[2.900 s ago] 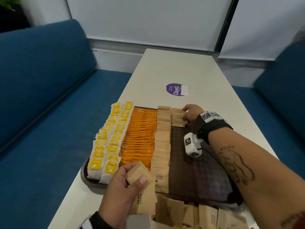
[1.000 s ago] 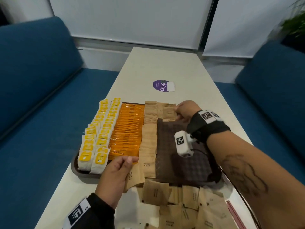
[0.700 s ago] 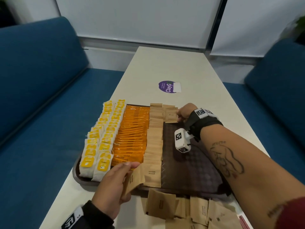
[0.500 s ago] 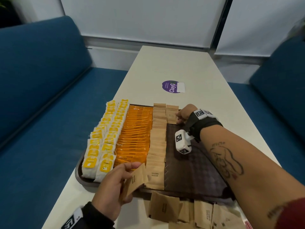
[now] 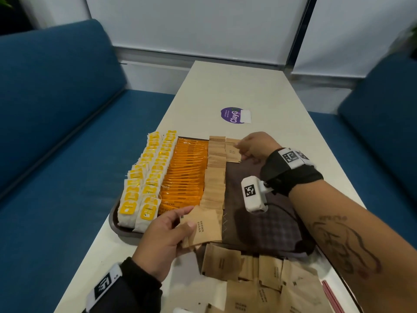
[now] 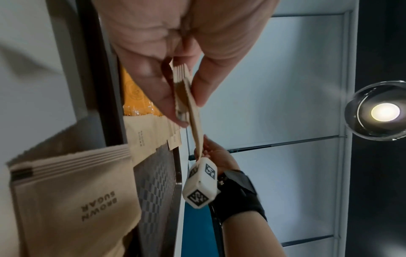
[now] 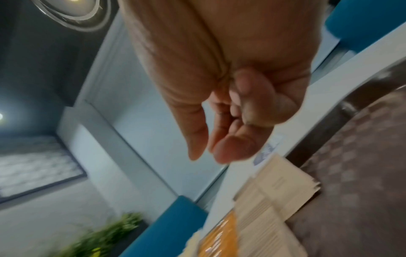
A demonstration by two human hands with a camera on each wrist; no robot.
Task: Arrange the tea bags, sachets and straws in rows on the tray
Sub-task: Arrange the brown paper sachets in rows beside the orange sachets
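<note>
Left edge of tray (image 5: 114,224): we see two rows of yellow tea bags (image 5: 144,177), then orange sachets (image 5: 185,175), then row of brown sugar sachets (image 5: 215,177). Our left hand (image 5: 162,240) pinches small stack of brown sachets (image 5: 203,227) over tray's near edge. Loose brown sachets (image 5: 259,281) on table (image 5: 237,86) nearer us. Right hand (image 5: 253,146) at far end, fingers loosely curled above second brown row (image 5: 233,151), holding nothing. Red straws (image 5: 331,297) far right.

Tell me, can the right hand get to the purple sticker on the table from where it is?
Probably yes. The right hand sits at the tray's far edge, and only bare table lies between it and the purple sticker just beyond. Nothing blocks the way.
</note>
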